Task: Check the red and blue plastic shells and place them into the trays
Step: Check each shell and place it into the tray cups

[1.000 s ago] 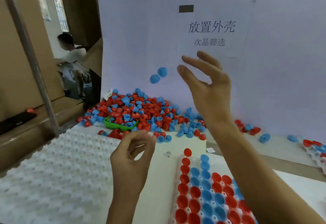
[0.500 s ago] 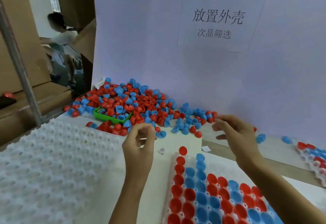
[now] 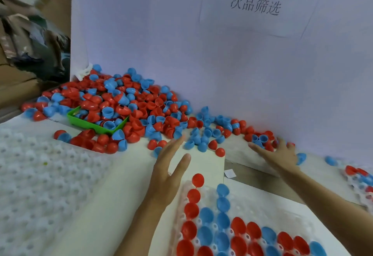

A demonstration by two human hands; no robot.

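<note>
A big heap of red and blue plastic shells (image 3: pixel 129 102) lies against the white back wall and thins out to the right. My left hand (image 3: pixel 169 167) is stretched forward, fingers apart and empty, its tips close to loose shells at the heap's front edge. My right hand (image 3: pixel 276 153) lies flat with spread fingers on the scattered shells (image 3: pixel 260 138) by the wall; whether it holds any is hidden. In front of me is a white dimpled tray (image 3: pixel 250 205) partly filled with red and blue shells.
A green scoop tray (image 3: pixel 94 125) sits half buried in the heap. A white dimpled tray (image 3: pixel 36 185) with no shells in it lies at the left. Another tray with shells (image 3: pixel 361 177) shows at the right edge. A person is behind the wall at the far left.
My right hand came down from in front of the wall, where two blue shells were in the air, onto the scattered shells. My left hand opened from a pinch and reached forward.
</note>
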